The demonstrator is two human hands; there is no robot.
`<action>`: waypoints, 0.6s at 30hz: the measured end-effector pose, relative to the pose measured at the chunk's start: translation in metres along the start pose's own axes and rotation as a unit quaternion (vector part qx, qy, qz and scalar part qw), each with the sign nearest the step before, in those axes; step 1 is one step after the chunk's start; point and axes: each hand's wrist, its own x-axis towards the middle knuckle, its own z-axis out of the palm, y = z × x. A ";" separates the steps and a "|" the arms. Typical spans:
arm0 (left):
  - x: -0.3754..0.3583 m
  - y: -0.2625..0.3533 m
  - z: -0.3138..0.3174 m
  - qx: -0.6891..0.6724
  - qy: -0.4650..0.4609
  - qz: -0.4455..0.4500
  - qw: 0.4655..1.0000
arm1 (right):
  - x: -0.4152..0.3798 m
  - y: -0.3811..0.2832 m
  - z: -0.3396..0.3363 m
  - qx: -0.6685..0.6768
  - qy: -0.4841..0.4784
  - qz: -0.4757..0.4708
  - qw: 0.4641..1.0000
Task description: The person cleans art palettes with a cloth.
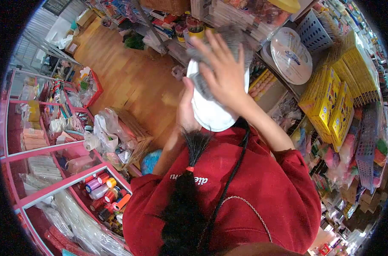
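A white oval object like a plate or lid (217, 113) is held tilted in front of my chest. My left hand (188, 104) grips its left edge, thumb along the rim, the other fingers hidden behind it. My right hand (226, 70) lies over a grey cloth (202, 85) on the white surface, its fingers stretched and slightly blurred. Part of the cloth sticks out beyond the fingertips at the top. The underside of the white object is hidden.
Yellow boxes (330, 106) and a round white lid (291, 55) are stacked on the right shelf. To the left stands a pink-framed glass case (57, 147) with thread spools (102, 187). Plastic bags (108, 128) sit beside it. Wooden floor (125, 72) lies ahead.
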 end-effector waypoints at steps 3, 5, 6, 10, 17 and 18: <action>-0.001 0.016 -0.007 -0.014 0.078 0.022 0.997 | -0.012 -0.024 0.003 0.009 -0.049 -0.064 0.997; 0.002 0.037 -0.025 0.081 0.059 0.096 0.990 | -0.030 -0.027 0.013 0.060 -0.091 -0.123 0.986; 0.005 0.047 -0.031 0.058 0.053 0.108 0.991 | -0.037 -0.025 0.013 0.059 -0.122 -0.155 0.979; 0.002 0.056 -0.045 -0.120 -0.089 0.083 0.985 | -0.030 -0.003 0.007 0.025 -0.136 -0.181 0.974; -0.005 0.026 -0.005 0.009 0.060 0.099 0.993 | 0.029 -0.002 0.017 0.032 0.030 -0.059 0.997; -0.004 0.025 -0.008 -0.005 0.061 0.097 0.993 | 0.027 -0.012 0.020 0.019 0.022 -0.072 0.997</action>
